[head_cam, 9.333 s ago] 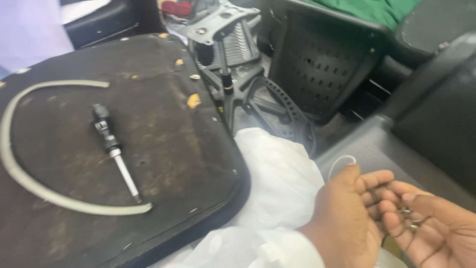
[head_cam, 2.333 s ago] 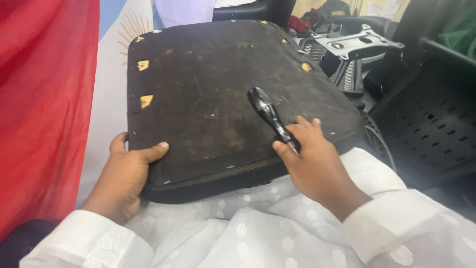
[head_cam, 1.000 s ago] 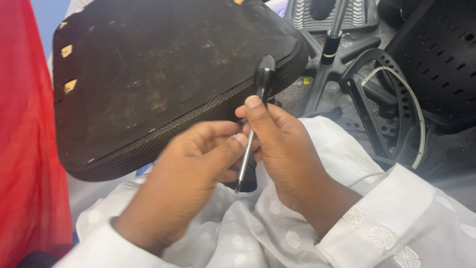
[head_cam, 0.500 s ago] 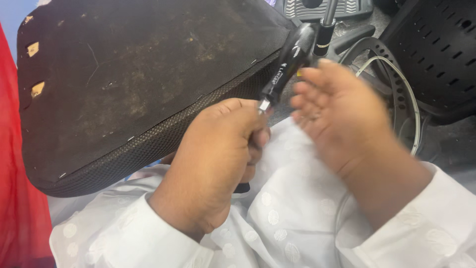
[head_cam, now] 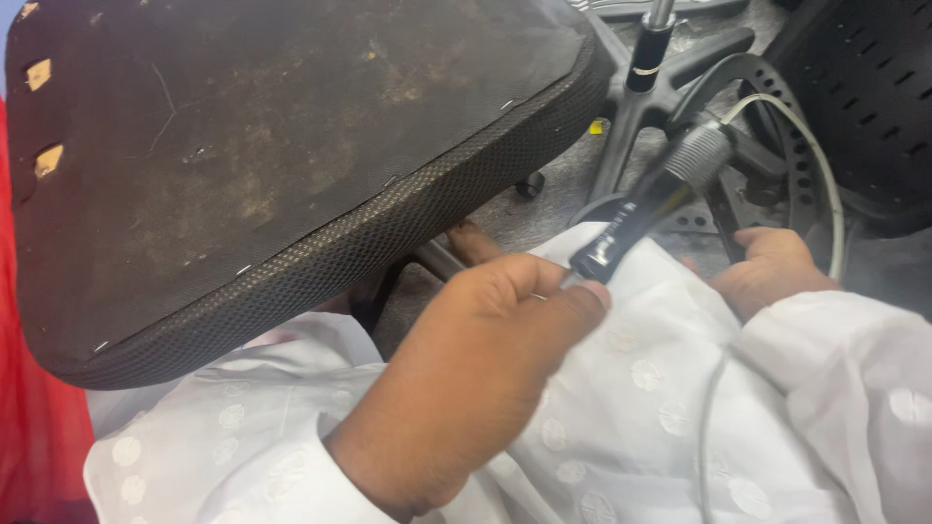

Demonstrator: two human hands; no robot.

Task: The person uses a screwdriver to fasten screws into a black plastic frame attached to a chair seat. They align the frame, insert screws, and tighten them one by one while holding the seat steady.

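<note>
In the head view, the left hand is closing its fingers around the thin metal end of a black screwdriver; the fingertips are pinching it just below the black handle. The tool's long axis is running diagonally, from the left hand at the lower left up toward the upper right, where its ribbed grey cap is pointing away from the person. So the screwdriver is lying above and to the right of the left hand, and this hand is the nearer one, already touching it.

The right hand is resting lower on the white robe, to the right of the tool and apart from it. Its fingers are curled loosely and it is holding nothing that I can see, though part of the palm is hidden. A thin pale tube is curving past it, from near the grey cap down toward the wrist.

To the left, the dark underside of a seat cushion is leaning over the person's lap, its mesh edge near the left hand but not touching it. Behind the tool, the black chair base is lying on the grey floor.
</note>
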